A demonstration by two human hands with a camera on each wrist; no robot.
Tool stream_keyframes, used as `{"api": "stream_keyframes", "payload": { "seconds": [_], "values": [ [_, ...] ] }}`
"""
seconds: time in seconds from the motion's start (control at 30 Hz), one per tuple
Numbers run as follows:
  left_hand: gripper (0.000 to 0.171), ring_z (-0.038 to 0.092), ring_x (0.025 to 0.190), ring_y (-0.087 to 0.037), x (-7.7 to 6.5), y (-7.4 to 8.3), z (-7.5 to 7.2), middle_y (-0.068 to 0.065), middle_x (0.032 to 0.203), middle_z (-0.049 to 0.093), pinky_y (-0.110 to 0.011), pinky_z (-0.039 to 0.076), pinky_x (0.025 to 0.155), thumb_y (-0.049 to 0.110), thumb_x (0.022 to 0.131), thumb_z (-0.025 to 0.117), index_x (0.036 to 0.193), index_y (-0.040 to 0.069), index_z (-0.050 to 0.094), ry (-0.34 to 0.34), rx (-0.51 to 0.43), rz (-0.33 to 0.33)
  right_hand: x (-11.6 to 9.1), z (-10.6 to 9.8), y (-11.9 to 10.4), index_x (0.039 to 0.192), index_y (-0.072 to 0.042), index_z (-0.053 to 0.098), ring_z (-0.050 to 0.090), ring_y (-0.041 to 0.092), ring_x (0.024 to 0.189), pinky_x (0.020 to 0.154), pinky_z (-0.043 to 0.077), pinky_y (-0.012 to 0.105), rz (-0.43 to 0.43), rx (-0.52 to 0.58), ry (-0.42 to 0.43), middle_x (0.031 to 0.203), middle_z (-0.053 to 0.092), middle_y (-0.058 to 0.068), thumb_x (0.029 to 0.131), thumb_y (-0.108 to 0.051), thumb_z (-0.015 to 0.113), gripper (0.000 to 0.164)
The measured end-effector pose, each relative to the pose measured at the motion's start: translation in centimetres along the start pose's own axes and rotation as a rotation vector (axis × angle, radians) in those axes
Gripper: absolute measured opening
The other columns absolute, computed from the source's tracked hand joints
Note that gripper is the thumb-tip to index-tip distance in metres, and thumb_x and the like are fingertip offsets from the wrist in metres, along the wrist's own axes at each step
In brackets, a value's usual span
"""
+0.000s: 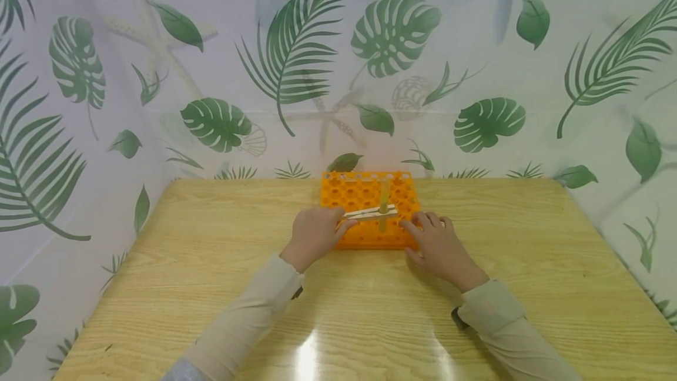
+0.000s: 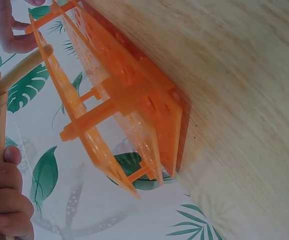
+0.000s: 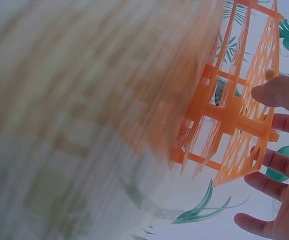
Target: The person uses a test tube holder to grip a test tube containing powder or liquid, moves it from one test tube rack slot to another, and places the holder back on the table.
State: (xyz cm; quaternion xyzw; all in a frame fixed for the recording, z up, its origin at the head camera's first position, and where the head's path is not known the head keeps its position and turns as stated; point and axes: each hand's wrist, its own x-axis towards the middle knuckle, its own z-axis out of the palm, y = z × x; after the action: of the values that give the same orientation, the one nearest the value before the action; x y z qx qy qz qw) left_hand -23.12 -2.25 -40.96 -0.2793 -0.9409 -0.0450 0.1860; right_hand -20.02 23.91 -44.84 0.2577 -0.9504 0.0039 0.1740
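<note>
My left hand (image 1: 317, 235) grips a wooden test tube clamp (image 1: 365, 213); its curled fingers show at the left edge of the left wrist view. The clamp's far end holds a yellowish test tube (image 1: 384, 196). An orange test tube rack (image 1: 349, 240) stands on the table below, and the tube's rounded tip is at its perforated top plate (image 2: 69, 95); I cannot tell whether it has entered a hole. At the rack's right end is my right hand (image 1: 441, 249), fingers spread and holding nothing. Its thumb (image 3: 279, 92) lies close to the tube's tip.
The rack sits near the far edge of the light wood table (image 1: 211, 287). Behind and at both sides hangs a white cloth (image 1: 317, 28) printed with green leaves and starfish. Light reflects off the tabletop at the front.
</note>
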Motion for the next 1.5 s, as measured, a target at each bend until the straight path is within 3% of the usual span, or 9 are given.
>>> {"api": "stream_keyframes", "payload": {
  "seconds": [0.47, 0.87, 1.5],
  "values": [
    [0.041, 0.014, 0.041, -0.006, -0.3, 0.0, 1.2, 0.007, 0.047, 0.02, -0.02, 0.011, 0.038, 0.051, 0.091, 0.052, 0.07, 0.016, 0.054, -0.004, 0.002, -0.013, -0.1, 0.2, 0.1, 0.119, -0.014, 0.056, 0.05, 0.032, 0.101, 0.082, 0.044, 0.056, 0.003, -0.003, -0.004, 0.106, 0.052, 0.011, 0.078, -0.033, 0.075, 0.049],
    [0.038, 0.014, 0.04, -0.006, -0.8, 0.2, 1.4, 0.006, 0.046, 0.017, -0.02, 0.01, 0.037, 0.047, 0.089, 0.058, 0.07, 0.015, 0.054, 0.017, 0.008, -0.005, -0.1, 0.4, 0.1, 0.118, -0.014, 0.056, 0.05, 0.033, 0.099, 0.081, 0.044, 0.056, 0.001, 0.011, 0.019, 0.104, 0.052, 0.011, 0.076, -0.03, 0.077, 0.049],
    [0.042, 0.018, 0.042, -0.006, -1.1, 0.1, 2.4, 0.007, 0.048, 0.021, -0.02, 0.012, 0.038, 0.05, 0.091, 0.052, 0.066, 0.017, 0.05, 0.031, -0.003, -0.003, 0.0, 0.3, 0.1, 0.119, -0.014, 0.056, 0.05, 0.033, 0.1, 0.082, 0.045, 0.056, 0.011, 0.009, 0.006, 0.107, 0.052, 0.012, 0.077, -0.031, 0.076, 0.05]
  ]
}}
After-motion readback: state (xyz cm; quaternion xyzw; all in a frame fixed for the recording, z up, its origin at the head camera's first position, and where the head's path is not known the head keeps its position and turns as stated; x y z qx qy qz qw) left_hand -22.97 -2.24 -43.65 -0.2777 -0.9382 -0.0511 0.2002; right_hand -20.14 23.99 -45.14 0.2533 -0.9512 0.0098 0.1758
